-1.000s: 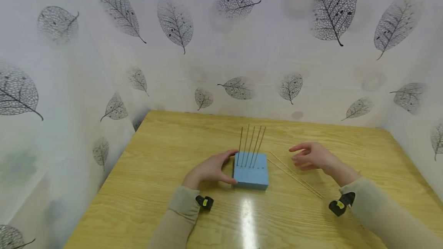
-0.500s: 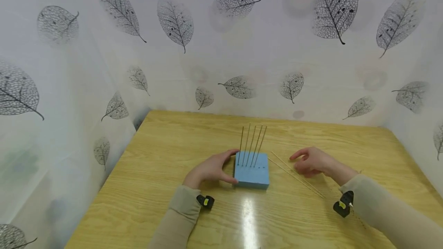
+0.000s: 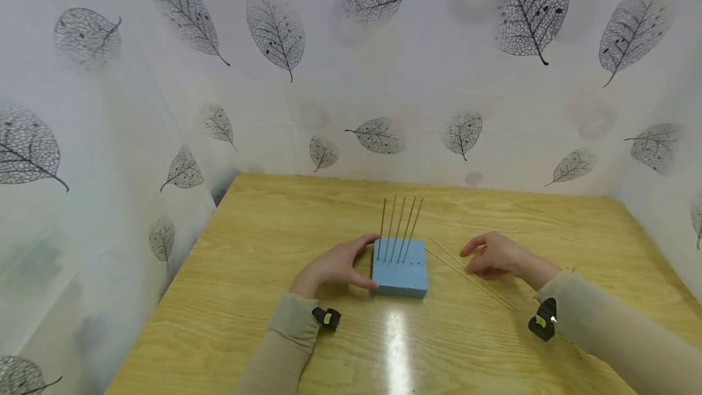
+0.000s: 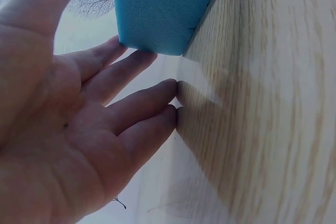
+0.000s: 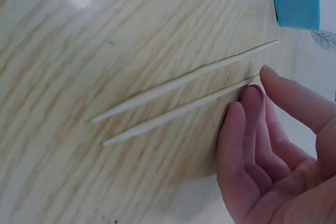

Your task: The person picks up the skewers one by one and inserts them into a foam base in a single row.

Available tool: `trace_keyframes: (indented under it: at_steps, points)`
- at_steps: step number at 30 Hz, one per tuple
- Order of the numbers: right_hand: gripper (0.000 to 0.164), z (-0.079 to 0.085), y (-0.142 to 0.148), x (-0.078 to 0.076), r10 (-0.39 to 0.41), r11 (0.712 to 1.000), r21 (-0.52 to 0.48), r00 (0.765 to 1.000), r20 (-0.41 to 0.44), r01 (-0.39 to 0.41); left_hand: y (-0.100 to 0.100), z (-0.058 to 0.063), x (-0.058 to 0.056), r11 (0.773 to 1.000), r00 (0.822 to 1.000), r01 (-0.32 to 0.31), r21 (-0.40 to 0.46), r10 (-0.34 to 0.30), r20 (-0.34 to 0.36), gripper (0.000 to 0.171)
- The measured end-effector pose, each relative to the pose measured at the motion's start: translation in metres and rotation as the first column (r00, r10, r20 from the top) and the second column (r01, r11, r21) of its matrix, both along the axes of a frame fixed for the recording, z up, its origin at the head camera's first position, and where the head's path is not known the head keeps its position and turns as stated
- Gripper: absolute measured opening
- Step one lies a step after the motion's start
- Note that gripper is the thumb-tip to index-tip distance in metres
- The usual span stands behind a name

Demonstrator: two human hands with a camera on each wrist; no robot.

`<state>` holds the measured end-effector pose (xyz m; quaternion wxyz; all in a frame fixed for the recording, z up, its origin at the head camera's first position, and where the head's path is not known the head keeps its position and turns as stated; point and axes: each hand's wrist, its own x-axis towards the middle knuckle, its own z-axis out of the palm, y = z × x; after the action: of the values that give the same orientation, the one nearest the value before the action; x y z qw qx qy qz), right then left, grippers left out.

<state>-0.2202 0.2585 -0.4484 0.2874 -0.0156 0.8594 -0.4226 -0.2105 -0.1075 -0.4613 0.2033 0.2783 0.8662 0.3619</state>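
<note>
My left hand (image 3: 331, 267) holds a light-blue foam block (image 3: 401, 285) at its left side, thumb at the near corner and fingers at the far one. In the left wrist view, two fingertips touch the block (image 4: 157, 14); the other fingers rest by the tabletop. Several thin brown sticks (image 3: 392, 230) stand in a row in the block, with bare holes to their right. Two pale pointed bamboo skewers (image 5: 184, 80) lie side by side right of it. Over one skewer (image 5: 178, 111) is my right hand (image 3: 499, 256), fingers bent and tips at that skewer; no firm pinch shows.
The wood-grain table (image 3: 274, 218) reaches back to a pale cloth (image 3: 329, 78) printed with leaf shapes, which also hangs at both sides. Each wrist wears a small black camera (image 3: 326, 319).
My right hand has come down to the skewers, its fingers drawing more together. The left hand keeps its place at the block; the view has shifted slightly.
</note>
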Motion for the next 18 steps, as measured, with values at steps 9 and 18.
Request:
trace_keyframes:
  at_steps: [9, 18]
  points:
    - [0.033, -0.0004, -0.0029, 0.0008, 0.005, 1.000, 0.021, 0.999, -0.047, -0.004, 0.0000, 0.0036, 0.0014, 1.000, 1.000, -0.003, 0.021, 0.002, 0.007, 0.104]
    - [0.032, -0.0010, -0.0015, -0.0011, 0.005, 0.998, 0.057, 0.998, -0.060, -0.001, 0.0000, 0.0016, 0.0009, 1.000, 1.000, 0.002, 0.004, -0.002, 0.002, 0.105]
